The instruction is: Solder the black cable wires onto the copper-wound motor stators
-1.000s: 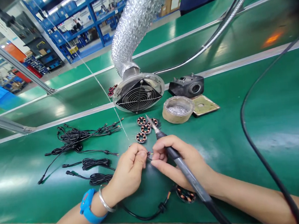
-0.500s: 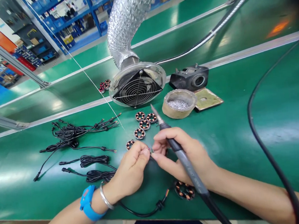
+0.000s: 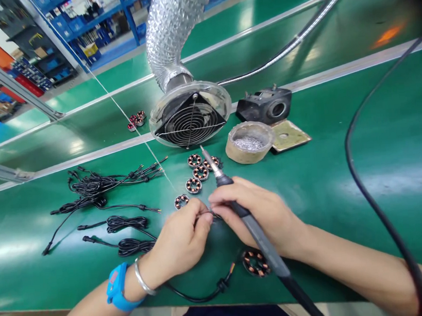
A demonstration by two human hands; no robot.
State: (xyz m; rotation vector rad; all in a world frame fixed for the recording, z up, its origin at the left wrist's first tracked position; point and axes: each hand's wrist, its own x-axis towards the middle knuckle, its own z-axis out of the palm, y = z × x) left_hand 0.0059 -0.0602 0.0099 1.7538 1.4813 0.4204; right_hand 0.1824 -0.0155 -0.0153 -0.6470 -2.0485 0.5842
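My right hand (image 3: 261, 217) is closed around a soldering iron (image 3: 259, 237), whose metal tip points up and away toward the fan. Its thumb and forefinger also meet my left fingertips. My left hand (image 3: 182, 235) pinches a thin dark wire (image 3: 215, 214) that spans the small gap between both hands; its ends are hidden by fingers. Below my right hand lies a ring-shaped motor stator (image 3: 256, 262) with copper windings. Beside it rests a black cable (image 3: 203, 299) with a knot and coloured wire ends. Several more stators (image 3: 193, 185) lie beyond my fingertips.
Coiled black cables (image 3: 128, 223) lie at the left on the green bench (image 3: 330, 187). A fume extractor fan (image 3: 190, 123) hangs beyond the stators. A round tub of silvery bits (image 3: 250, 147), a sponge tray (image 3: 291, 136) and a black iron holder (image 3: 265, 106) stand right of it.
The whole view has shifted slightly. My right hand has tilted the iron's tip a little leftward, and my fingertips have drawn closer together around the wire. Coloured wire bits at my fingertips no longer show.
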